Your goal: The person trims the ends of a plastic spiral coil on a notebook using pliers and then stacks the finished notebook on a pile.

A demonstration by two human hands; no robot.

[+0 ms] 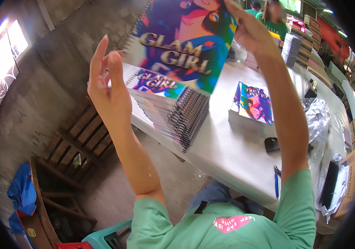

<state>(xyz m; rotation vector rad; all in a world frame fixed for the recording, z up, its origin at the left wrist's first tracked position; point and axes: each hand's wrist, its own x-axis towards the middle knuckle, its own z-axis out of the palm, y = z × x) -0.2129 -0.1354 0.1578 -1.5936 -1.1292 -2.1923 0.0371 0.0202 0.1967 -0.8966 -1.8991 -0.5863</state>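
A colourful spiral notebook is raised above the table, its cover toward me and its coil along the left side. My right hand grips it by the upper right edge. Beside the coil, my left hand has its fingers apart, the tips at or near the notebook's lower left corner; whether they touch I cannot tell. Below the raised notebook stands a tall stack of spiral notebooks with the same cover, coils alternating between sides. To its right lies a shorter stack of matching covers or pages.
On the white table are a small black object, blue-handled pliers and clear plastic. Black coils lie beside a cardboard box. A wooden bench and teal stool stand left. Two people are at the back.
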